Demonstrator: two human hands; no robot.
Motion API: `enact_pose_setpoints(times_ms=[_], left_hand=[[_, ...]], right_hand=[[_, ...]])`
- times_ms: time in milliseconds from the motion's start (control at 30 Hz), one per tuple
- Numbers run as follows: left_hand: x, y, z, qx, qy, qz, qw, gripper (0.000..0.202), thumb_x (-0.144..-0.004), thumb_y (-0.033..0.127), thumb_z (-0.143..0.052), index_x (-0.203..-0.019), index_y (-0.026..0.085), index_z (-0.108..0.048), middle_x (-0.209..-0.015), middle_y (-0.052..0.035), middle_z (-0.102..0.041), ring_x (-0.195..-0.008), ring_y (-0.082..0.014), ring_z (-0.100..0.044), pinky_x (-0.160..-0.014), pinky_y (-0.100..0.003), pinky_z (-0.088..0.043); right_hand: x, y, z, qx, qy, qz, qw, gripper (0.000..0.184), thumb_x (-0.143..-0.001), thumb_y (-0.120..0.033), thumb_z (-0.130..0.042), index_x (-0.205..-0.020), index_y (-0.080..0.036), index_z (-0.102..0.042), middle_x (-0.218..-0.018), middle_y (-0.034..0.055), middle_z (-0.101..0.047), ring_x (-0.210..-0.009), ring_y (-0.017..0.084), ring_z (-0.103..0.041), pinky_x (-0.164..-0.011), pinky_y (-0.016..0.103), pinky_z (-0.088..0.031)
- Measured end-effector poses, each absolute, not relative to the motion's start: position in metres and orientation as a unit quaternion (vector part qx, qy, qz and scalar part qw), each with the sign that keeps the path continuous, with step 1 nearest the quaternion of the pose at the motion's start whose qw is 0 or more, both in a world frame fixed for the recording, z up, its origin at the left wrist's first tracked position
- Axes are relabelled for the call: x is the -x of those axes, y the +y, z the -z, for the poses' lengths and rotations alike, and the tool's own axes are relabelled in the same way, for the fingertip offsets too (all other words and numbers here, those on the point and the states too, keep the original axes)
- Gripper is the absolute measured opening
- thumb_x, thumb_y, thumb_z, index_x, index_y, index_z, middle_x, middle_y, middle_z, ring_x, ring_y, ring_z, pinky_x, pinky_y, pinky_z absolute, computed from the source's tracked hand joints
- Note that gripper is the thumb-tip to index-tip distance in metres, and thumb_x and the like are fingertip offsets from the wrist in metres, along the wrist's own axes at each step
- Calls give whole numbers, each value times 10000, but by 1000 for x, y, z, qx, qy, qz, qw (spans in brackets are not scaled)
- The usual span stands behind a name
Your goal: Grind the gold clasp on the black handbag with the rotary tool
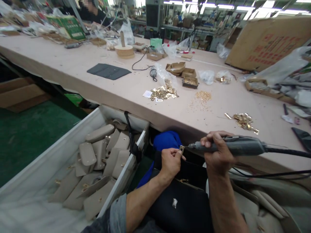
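Above my lap, my left hand (171, 161) pinches a small gold metal plate (181, 149) between thumb and fingertips. My right hand (218, 152) is wrapped round a grey electric screwdriver (243, 146), held level with its bit pointing left. The bit's tip is at or very near the gold plate; I cannot tell whether they touch. A black bag (179, 205) lies across my lap, with gold hardware (182, 180) near its upper edge and a small white piece (174, 203) on it. Whether the plate is joined to the bag is hidden by my fingers.
Left of me, a white bin (114, 191) holds several beige bags (97, 152). More beige bags (272, 207) lie at lower right. The table (116, 94) carries gold plate piles (162, 93), (244, 121) small gold screws (203, 96) and a large cardboard box (267, 45). A person sits far left.
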State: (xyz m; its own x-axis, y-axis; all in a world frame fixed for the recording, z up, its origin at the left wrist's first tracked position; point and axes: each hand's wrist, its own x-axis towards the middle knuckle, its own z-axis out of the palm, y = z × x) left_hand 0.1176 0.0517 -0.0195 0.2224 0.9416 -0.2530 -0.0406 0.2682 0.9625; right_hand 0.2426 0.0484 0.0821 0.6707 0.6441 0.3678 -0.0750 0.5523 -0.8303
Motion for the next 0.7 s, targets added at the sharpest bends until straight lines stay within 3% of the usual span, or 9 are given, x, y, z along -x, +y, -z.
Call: enact_pose_setpoints(times_ms=[433, 700], left_hand=[[-116, 52, 16, -467, 492, -388, 624, 372, -862, 420, -662, -652, 134, -771, -461, -34, -621, -359, -108, -454, -401, -227, -287], [-112, 49, 15, -478, 488, -379, 625, 401, -871, 463, -662, -642, 151, -763, -445, -24, -596, -370, -118, -460, -390, -228, -273]], right_hand=[[-227, 49, -78, 420, -379, -230, 792, 143, -861, -229, -772, -801, -177, -653, -689, -7, -600, -485, 105, -504, -528, 265, -482], [-224, 51, -80, 451, -438, -260, 734, 173, -848, -262, -829, -829, -197, -669, -626, -25, -603, -461, 134, -535, -505, 296, -507]])
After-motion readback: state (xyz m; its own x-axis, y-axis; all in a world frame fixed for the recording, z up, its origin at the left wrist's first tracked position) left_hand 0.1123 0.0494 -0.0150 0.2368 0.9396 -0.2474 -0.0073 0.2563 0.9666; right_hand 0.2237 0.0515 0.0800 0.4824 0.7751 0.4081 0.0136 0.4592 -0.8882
